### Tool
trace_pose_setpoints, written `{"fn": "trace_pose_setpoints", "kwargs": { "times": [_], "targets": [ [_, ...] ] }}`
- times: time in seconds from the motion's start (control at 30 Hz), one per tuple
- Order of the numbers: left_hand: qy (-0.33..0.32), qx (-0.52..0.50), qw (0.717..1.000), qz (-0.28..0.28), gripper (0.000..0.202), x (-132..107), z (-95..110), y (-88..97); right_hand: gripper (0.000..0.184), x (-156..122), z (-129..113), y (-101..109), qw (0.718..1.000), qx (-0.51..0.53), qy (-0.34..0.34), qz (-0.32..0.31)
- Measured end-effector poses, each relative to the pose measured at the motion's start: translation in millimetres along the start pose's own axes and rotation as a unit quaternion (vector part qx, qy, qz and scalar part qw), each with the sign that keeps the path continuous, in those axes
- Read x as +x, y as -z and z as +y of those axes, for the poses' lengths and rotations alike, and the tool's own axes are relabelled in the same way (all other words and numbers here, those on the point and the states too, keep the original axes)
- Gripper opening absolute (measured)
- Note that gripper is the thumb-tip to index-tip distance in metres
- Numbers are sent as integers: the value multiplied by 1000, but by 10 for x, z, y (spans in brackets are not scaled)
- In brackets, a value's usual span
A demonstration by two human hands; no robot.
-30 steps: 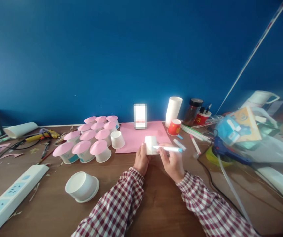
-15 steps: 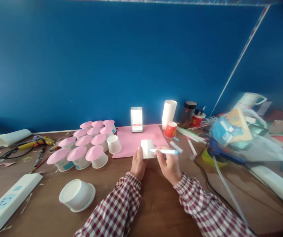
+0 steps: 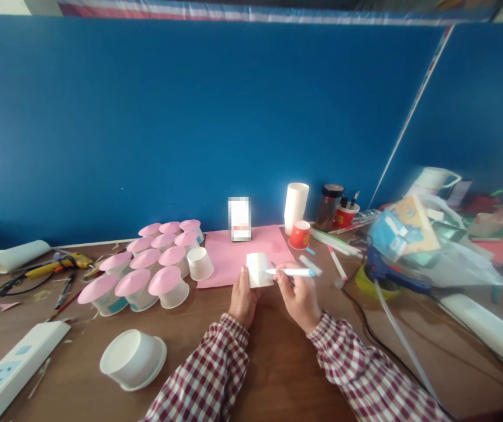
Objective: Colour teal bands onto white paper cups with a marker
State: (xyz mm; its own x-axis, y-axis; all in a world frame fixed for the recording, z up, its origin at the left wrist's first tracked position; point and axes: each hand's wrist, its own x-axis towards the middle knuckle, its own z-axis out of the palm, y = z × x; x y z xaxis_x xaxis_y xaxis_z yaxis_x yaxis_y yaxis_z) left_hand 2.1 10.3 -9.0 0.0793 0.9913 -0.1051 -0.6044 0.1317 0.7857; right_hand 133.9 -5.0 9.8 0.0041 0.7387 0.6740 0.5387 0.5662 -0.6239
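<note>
Since the earlier frames the whole view has slid, bringing more of the blue wall point(image 3: 251, 129) into sight at twelve o'clock; the cup point(image 3: 256, 268), marker point(image 3: 299, 272) and both hands drift lower and leftward with everything else. Against the cup, the marker's tip seems to sit only slightly further toward three o'clock, so I judge the marking work is carrying on at much the same spot.

The left hand point(image 3: 243, 300) is part-curled, thumb along the cup's nine o'clock side, its other fingers mostly hidden. The right hand point(image 3: 301, 300) is closed in a writing grip on the marker, which lies almost level, pointing to nine o'clock; whether its tip touches, I can't tell.

The cup is white and smooth, held at the near edge of the pink sheet point(image 3: 229, 252); any mark on it is too faint to make out. From it, a plain cup point(image 3: 201, 264) stands at nine o'clock, the red cup point(image 3: 299, 235) at two.
</note>
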Motion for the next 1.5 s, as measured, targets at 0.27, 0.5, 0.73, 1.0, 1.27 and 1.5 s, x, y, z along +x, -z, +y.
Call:
{"fn": "trace_pose_setpoints", "kwargs": {
  "times": [0.27,0.5,0.73,1.0,1.27,1.5],
  "targets": [
    [-8,-30,999,-18,51,-1,8,-7,15,0,19,-1,1000,11,2,9],
    [1,-54,998,-25,49,-10,21,-10,13,21,11,7,999,38,-4,15],
    [18,-67,998,-9,49,-5,32,-7,11,27,-1,16,998,51,1,27],
    [45,-81,996,-6,47,-16,33,-3,12,33,-3,15,999,41,-6,25],
    [46,-94,994,-13,45,-5,31,-12,12,29,-13,13,998,54,-8,21],
    [45,-95,994,-19,44,-5,32,-5,11,33,-3,10,998,56,-5,23]
  ]
}}
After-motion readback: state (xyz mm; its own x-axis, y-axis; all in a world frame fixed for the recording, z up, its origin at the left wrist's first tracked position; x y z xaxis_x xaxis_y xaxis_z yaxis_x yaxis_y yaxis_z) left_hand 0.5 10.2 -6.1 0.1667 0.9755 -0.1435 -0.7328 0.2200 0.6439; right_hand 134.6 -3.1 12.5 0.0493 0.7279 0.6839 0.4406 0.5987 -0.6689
